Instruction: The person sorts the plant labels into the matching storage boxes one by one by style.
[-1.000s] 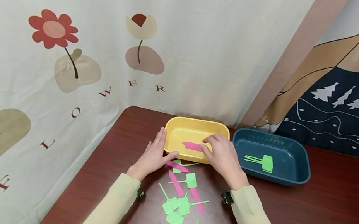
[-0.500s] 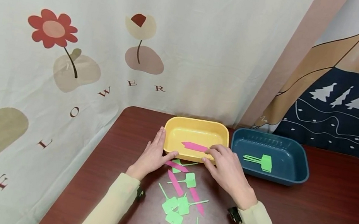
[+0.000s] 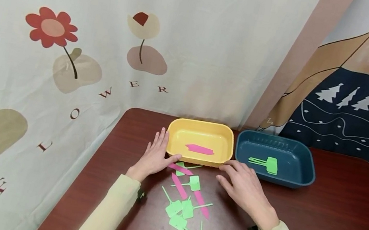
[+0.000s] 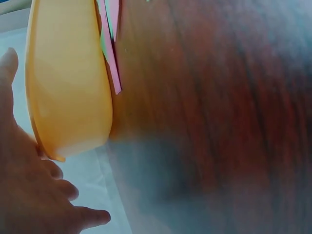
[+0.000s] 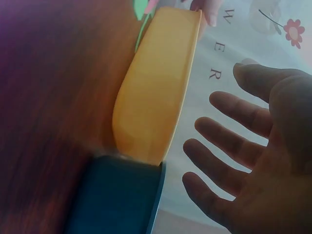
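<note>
My left hand (image 3: pixel 153 156) rests against the left end of the yellow basin (image 3: pixel 171 154), fingers straight along its side and thumb by the front rim. My right hand (image 3: pixel 244 187) hovers in front of the gap between the yellow basin and the dark blue basin (image 3: pixel 307 178), its fingers spread and holding nothing. Flat in the yellow basin lie pink pointed plant labels (image 3: pixel 199 149), overlapping. Several green T-shaped plant labels (image 3: pixel 272 166) are stacked in the blue basin. In the right wrist view, that hand's fingers (image 5: pixel 234 107) are apart, with nothing between them.
Between the forearms, loose pink labels (image 3: pixel 179 186) and green T-shaped labels (image 3: pixel 178 222) lie scattered on the brown table (image 3: pixel 338 219). Both basins stand side by side near the table's back edge, before a printed curtain (image 3: pixel 208 54).
My right hand has let go of the pink labels in the yellow basin and drawn back to the right, out of the basin. The left hand stays at the basin's left end.
</note>
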`<state>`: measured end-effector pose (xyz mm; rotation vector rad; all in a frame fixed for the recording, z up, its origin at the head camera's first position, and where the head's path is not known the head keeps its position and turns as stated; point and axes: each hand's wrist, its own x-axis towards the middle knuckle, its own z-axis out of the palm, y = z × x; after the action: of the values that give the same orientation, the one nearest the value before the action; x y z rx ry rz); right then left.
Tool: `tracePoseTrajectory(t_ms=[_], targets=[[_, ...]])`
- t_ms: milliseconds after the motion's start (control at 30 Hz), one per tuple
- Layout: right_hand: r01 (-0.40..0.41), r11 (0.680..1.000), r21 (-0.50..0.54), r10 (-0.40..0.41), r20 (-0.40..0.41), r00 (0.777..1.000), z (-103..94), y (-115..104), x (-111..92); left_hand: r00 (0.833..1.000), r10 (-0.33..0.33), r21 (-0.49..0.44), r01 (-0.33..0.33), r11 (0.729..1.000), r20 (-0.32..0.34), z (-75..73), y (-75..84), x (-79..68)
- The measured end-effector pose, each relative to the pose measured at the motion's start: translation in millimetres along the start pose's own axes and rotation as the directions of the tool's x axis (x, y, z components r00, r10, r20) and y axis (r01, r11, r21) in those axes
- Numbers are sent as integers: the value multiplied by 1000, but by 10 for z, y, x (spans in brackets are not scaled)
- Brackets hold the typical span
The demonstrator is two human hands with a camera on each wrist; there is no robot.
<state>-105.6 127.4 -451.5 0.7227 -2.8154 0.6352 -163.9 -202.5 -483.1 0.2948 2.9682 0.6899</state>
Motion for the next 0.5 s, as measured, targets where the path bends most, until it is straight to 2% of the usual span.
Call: tracePoseTrajectory(t_ms=[167, 300, 400, 500], targets=[[-20, 1000, -11, 20, 42, 999, -38, 60, -153, 999, 28, 7, -28, 1000, -29, 0, 28, -52], [-23, 999, -24, 25, 73, 997, -66, 102, -301, 995, 77, 37, -75, 996, -64, 7, 62, -113], [-16, 999, -29, 18, 93, 995, -82, 136, -421, 987, 128, 71, -121, 990, -101, 23, 79, -171], [-19, 1000, -21, 22, 122, 992, -103, 176, -562, 970, 202, 104, -188, 977, -136, 57, 115, -217]])
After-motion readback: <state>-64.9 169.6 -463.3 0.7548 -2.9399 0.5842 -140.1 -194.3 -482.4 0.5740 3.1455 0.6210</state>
